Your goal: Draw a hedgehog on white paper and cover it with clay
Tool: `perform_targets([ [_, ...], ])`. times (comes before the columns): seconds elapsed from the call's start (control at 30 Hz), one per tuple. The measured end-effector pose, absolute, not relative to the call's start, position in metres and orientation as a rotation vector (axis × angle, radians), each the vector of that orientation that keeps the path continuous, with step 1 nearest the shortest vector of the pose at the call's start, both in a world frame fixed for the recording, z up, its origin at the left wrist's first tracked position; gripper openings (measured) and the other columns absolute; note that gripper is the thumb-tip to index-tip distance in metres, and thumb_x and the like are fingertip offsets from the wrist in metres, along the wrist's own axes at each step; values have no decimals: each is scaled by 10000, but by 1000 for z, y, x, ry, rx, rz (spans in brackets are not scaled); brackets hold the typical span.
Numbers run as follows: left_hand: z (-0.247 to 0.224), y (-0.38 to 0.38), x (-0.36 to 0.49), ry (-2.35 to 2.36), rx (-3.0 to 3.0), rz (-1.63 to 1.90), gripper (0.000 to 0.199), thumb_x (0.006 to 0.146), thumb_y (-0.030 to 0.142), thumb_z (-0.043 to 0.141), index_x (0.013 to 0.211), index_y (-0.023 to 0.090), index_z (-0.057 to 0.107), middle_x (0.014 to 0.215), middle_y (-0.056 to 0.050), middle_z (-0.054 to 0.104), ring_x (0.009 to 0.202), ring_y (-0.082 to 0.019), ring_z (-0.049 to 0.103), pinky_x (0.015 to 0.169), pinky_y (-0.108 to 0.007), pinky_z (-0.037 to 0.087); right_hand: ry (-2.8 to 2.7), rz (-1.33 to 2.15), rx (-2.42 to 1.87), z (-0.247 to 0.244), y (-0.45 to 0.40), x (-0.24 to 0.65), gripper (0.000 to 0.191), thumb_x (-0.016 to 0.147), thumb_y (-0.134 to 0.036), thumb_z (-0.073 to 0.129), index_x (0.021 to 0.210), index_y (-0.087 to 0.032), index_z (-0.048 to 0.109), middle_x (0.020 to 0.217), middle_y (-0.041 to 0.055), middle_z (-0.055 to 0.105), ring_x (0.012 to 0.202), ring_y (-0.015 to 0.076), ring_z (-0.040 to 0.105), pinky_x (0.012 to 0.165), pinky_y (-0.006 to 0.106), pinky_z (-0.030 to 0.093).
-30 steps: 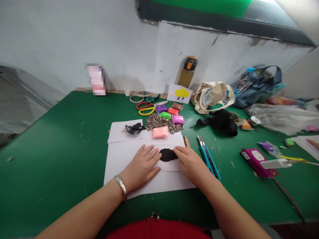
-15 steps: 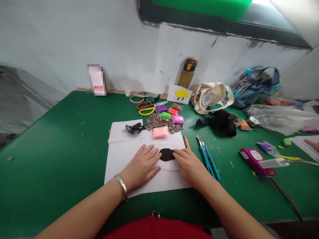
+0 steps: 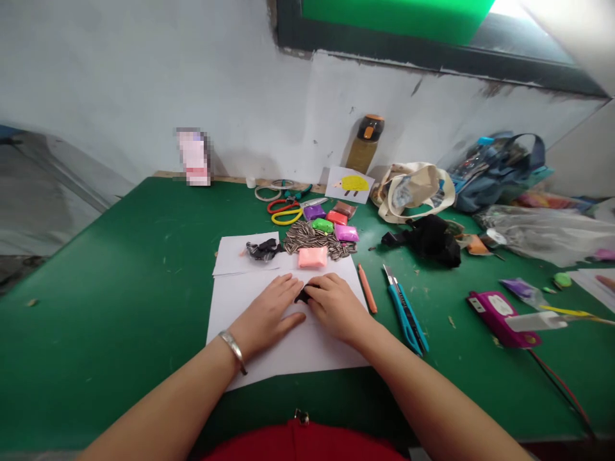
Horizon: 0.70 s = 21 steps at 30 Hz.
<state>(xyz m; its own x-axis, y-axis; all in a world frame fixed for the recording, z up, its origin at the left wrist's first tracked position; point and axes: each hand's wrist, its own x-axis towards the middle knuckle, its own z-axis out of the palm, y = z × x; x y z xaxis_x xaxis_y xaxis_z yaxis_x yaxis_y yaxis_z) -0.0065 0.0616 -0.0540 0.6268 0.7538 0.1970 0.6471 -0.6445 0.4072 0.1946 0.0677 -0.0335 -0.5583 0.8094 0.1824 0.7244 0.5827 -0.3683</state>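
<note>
A flat piece of black modelling clay [image 3: 302,295] lies on white paper [image 3: 240,294] in front of me; most of it is hidden under my right hand [image 3: 339,308]. The fingers of that hand are stretched out and rest over the clay. My left hand [image 3: 268,314] lies flat on the paper, thumb apart, its fingertips at the clay's left edge. Just beyond the hands sits a pink clay packet [image 3: 312,257]. An opened black clay wrapper [image 3: 263,250] rests on a smaller sheet to its left.
Sunflower seeds [image 3: 300,237], coloured clay packets [image 3: 346,233] and scissors [image 3: 287,216] lie farther back. To the right are an orange pen [image 3: 367,289], a blue cutter [image 3: 406,314] and a magenta glue-gun-like device [image 3: 502,318]. A hedgehog picture [image 3: 353,184] leans near a bottle [image 3: 365,144].
My right hand has moved left over the black clay and now covers most of it. My left hand stays flat beside it. The whole view has shifted slightly.
</note>
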Motion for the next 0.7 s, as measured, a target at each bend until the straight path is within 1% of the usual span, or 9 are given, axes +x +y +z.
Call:
perform_targets([
  [0.1,-55,63,-8,1134,2564,517,507,887,381,538,1335,173,427,1386,-126,480,1326,-265,378,1083,-471,346,-2473,337,-1209,-39,64,195,222,889,-136,480,1019,-189,652,1059,70,639,957,213,510,858,362,420],
  [0.23,-57,65,-9,1141,2575,517,506,887,382,540,1320,138,445,1389,-145,475,1323,-262,384,1095,-464,329,-2487,267,-1206,-40,58,194,256,897,-164,480,1117,-186,611,1133,84,617,1003,239,497,883,406,407],
  [0.43,-58,65,-10,1130,2592,527,496,890,365,537,1323,147,436,1376,-146,489,1311,-258,404,1078,-469,358,-2533,215,-1191,-38,53,190,259,902,-186,495,1144,-199,583,1147,85,611,1024,246,490,889,421,393],
  [0.63,-60,66,-10,1137,2573,540,502,877,370,557,1312,141,457,1367,-147,499,1310,-265,406,1078,-482,358,-2549,190,-1187,-39,50,189,270,899,-174,490,1154,-211,573,1147,85,612,1028,247,484,883,420,381],
  [0.7,-60,66,-10,1140,2565,533,503,878,373,558,1313,143,458,1374,-145,492,1315,-263,399,1082,-477,354,-2541,173,-1195,-39,50,189,289,898,-180,494,1176,-218,561,1179,87,598,1037,245,484,897,427,368],
])
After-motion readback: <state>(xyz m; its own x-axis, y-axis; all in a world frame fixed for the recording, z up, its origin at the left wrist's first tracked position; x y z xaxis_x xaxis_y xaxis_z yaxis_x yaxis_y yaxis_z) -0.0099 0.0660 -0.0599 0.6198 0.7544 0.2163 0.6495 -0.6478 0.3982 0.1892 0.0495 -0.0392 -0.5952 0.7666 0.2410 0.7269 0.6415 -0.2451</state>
